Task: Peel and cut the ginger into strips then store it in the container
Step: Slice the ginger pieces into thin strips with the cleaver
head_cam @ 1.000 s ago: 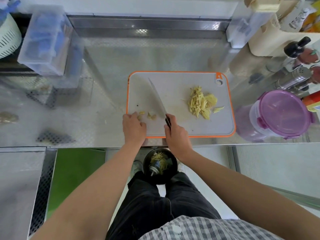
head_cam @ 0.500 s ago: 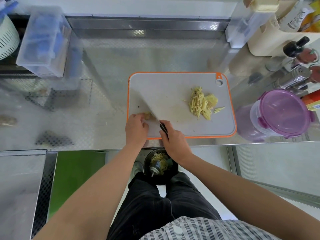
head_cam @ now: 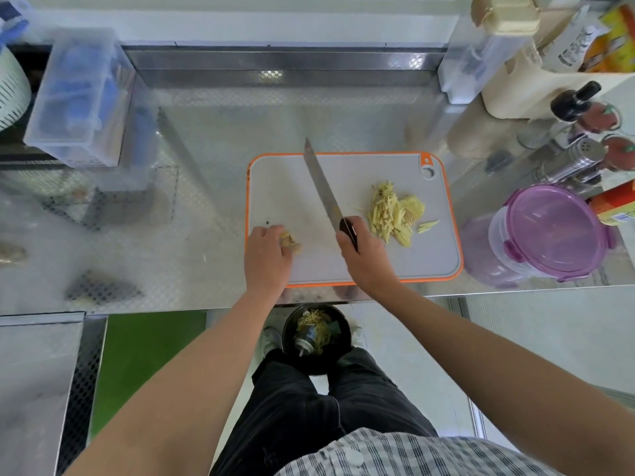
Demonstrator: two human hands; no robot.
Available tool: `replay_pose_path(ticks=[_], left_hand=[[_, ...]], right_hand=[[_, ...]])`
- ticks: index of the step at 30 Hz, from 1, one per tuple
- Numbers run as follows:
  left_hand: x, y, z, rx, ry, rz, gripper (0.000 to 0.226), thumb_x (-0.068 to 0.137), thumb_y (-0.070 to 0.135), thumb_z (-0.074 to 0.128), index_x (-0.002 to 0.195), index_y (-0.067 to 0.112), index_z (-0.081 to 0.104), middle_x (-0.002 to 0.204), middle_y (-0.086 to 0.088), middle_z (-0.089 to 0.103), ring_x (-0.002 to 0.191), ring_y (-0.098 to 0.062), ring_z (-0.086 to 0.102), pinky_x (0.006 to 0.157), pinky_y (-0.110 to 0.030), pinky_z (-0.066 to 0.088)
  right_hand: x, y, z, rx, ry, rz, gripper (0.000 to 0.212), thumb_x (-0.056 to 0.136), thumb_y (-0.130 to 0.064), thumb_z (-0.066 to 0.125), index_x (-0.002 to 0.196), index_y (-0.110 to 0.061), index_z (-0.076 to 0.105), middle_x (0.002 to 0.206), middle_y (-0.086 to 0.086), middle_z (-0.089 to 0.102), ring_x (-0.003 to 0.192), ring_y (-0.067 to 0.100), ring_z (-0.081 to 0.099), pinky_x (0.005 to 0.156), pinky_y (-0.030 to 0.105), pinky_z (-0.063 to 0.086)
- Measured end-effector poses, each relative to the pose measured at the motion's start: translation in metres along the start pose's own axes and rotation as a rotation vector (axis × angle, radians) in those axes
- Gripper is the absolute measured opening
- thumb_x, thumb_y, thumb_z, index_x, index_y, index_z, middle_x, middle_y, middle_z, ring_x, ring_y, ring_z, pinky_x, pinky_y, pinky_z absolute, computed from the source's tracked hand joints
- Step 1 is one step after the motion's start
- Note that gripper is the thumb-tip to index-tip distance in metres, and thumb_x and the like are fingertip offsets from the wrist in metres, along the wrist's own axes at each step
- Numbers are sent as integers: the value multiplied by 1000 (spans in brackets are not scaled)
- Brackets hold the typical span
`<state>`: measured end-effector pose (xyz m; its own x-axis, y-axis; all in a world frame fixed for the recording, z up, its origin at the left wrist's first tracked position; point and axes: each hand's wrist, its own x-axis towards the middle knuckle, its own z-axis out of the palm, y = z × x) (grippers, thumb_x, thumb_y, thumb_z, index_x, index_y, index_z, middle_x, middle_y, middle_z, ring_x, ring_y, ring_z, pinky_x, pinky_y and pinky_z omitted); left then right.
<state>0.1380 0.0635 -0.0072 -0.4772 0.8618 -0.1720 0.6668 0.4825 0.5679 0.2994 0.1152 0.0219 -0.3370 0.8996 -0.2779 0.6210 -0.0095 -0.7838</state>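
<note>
Left hand (head_cam: 268, 261) curls over a ginger piece (head_cam: 291, 242), near-left on the cutting board (head_cam: 285, 187). Right hand (head_cam: 365, 261) grips the knife (head_cam: 323, 192), blade apart from it. Strips (head_cam: 390, 214) piled right, lidded container (head_cam: 549, 231) beyond. Advice: flat side down, knuckles guiding, thin even slices.

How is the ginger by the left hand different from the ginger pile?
The ginger piece is one chunky lump; the ginger strips are many thin sticks. The left hand holds the ginger piece, while the ginger strips lie loose, right of the knife. Both sit on the cutting board.
</note>
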Motion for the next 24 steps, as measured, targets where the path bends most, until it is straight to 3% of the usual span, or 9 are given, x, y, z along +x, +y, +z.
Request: replay_pose_path(ticks=[4,8,12,19,24], left_hand=[[8,19,10,38,-26,67,42,88,6,53,129,13,57,121,-10,51,117,-27,44,92,-33,40],[15,34,22,139,-110,208,47,86,8,53,133,14,53,136,-9,46,125,-28,40,102,-38,36],[15,49,38,280,-230,300,52,90,14,52,141,18,43,154,-9,29,140,-28,25,113,-38,25],[11,58,51,417,-245,333,50,89,17,53,139,16,42,154,-11,26,139,-31,24,110,-39,29],[10,60,48,377,-267,294,51,90,16,52,141,18,42,154,-10,25,140,-30,22,110,-41,29]], right_hand=[[4,13,-7,189,-97,135,13,99,-26,41,106,-17,48,62,0,47,46,12,39,44,25,33],[3,37,-18,129,48,199,10,99,-27,40,98,-19,45,63,-2,45,54,16,42,55,33,36],[-3,54,-42,162,210,292,15,99,-30,38,97,-16,42,63,2,45,52,18,40,58,34,38],[-15,33,-38,123,23,172,14,98,-26,41,99,-14,49,71,7,53,62,20,48,58,32,40],[-15,54,-59,76,160,264,15,98,-26,42,105,-15,49,73,7,56,67,27,53,63,35,43]])
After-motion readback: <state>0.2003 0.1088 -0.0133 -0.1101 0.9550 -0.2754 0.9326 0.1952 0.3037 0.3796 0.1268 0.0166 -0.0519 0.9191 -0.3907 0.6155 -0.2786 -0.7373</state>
